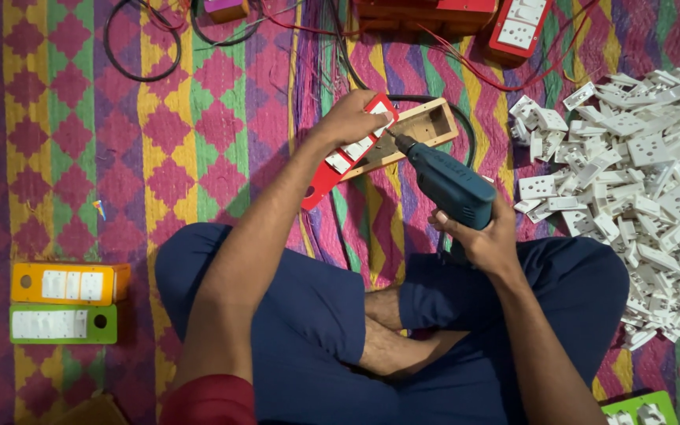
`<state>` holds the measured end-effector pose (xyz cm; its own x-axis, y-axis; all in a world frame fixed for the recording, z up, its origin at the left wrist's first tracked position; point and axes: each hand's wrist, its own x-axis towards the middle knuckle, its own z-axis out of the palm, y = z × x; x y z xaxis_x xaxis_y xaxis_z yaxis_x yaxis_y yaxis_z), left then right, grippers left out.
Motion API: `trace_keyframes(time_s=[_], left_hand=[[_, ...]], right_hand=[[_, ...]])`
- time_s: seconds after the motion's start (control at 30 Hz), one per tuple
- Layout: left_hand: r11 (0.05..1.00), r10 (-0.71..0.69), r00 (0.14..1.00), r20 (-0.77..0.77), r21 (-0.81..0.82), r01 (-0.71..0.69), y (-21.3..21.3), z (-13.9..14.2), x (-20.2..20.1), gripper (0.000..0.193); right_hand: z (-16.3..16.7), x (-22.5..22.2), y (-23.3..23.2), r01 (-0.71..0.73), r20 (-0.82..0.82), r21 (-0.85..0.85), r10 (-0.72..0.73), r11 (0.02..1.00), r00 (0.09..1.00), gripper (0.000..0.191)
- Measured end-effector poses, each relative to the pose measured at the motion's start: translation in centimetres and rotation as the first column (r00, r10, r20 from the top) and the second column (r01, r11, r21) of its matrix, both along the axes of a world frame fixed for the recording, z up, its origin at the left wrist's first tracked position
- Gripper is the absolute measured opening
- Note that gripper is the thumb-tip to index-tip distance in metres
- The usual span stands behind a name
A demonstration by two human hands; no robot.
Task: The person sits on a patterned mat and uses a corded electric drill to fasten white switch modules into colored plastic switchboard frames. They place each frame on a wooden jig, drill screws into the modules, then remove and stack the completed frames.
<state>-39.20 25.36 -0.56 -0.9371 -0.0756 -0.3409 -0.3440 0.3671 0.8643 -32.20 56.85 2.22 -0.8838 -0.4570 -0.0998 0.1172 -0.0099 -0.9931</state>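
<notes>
Fingers of my left hand (349,118) are pressing down, clamped on the red switch plate (345,154) atop the wooden box (423,126) on the mat (198,118); my right hand (478,236) is gripping the blue drill (450,185), its bit touching the plate.

Sitting cross-legged with bare forearms reaching forward, left hand (348,118) pressed down flat with fingers curled over, right hand (482,236) wrapped tight in a fist-like grip, wrist bent a little.

No packages, labels, signs or screens visible
</notes>
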Motion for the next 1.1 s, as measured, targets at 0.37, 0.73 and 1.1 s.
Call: trace_keyframes(time_s=[0.37,0.73,1.1], left_hand=[[0.999,0.027,1.000,0.008,-0.034,-0.026,0.6,0.4,0.0,0.024],[0.997,0.030,1.000,-0.007,-0.070,-0.031,0.6,-0.6,-0.1,0.026],[0.982,0.006,0.984,-0.178,-0.184,-0.039,1.6,0.1,-0.1,0.042]], right_hand=[[-0.1,-0.4,0.2,0.028,0.042,-0.054,-0.026,0.998,0.999,0.048],[0.1,0.0,-0.2,0.017,-0.046,0.069,-0.014,0.997,0.999,0.059],[1.0,-0.2,0.3,0.042,-0.221,0.210,0.006,0.977,0.975,0.056]])
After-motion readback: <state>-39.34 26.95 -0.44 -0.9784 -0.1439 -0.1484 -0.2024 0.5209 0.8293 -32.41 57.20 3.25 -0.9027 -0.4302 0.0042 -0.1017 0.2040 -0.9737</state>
